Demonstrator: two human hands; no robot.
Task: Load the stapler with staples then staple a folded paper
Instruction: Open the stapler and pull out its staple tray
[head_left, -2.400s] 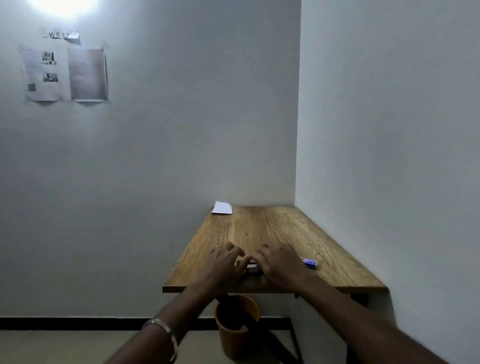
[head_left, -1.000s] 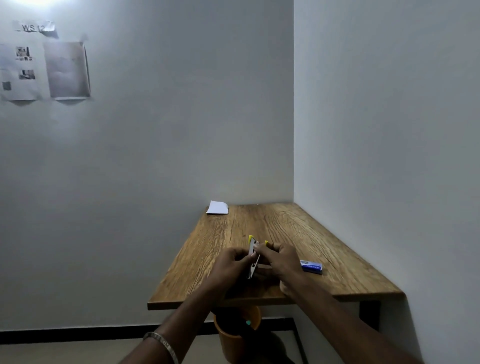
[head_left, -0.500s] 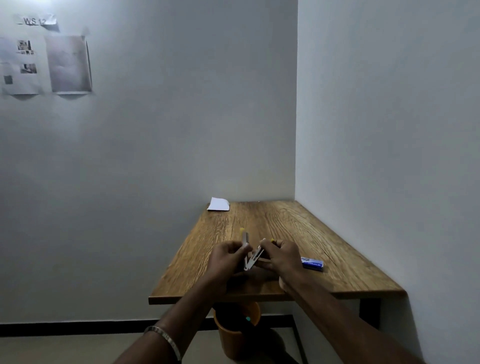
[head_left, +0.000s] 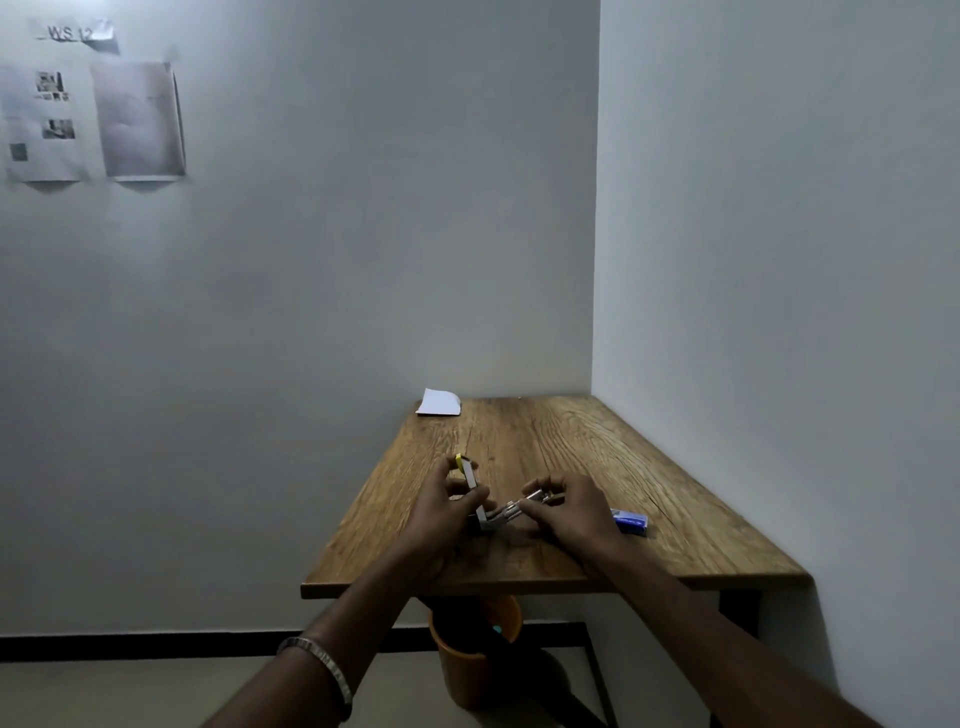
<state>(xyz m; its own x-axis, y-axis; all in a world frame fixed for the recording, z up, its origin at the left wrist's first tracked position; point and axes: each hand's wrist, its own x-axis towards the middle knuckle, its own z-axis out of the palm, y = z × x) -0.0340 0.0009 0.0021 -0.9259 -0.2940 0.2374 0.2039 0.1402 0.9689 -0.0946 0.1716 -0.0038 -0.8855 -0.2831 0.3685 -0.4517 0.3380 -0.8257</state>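
- Grey walls meet in a corner behind the wooden counter (head_left: 597, 457), which fills that corner; printed sheets (head_left: 93, 122) are taped high on the wall to my left, under a small label.
- Under the counter's near edge stands an orange bin (head_left: 470, 654) on the floor.
- My left hand (head_left: 441, 514) is clenched around the stapler (head_left: 480, 496), which is swung wide open; its top arm, with a yellow tip, stands nearly upright between my thumb and fingers.
- My left grip has that arm, and the hinge end sits low, just above the wood near the counter's front.
- My right hand (head_left: 569, 514) pinches the stapler's other, metal arm, which lies out toward the right, almost level.
- Both grips are closed on the same stapler, one arm each, the two arms meeting at the hinge between my hands.
- I cannot tell whether any staples sit in the metal channel; it is too small and dim.
- Just beside my right hand, to its right, a small blue staple box (head_left: 631, 521) lies flat on the counter.
- At the far left corner of the counter rests the folded white paper (head_left: 439, 403), well apart from my hands.
- A metal bangle (head_left: 319, 667) circles my left wrist.
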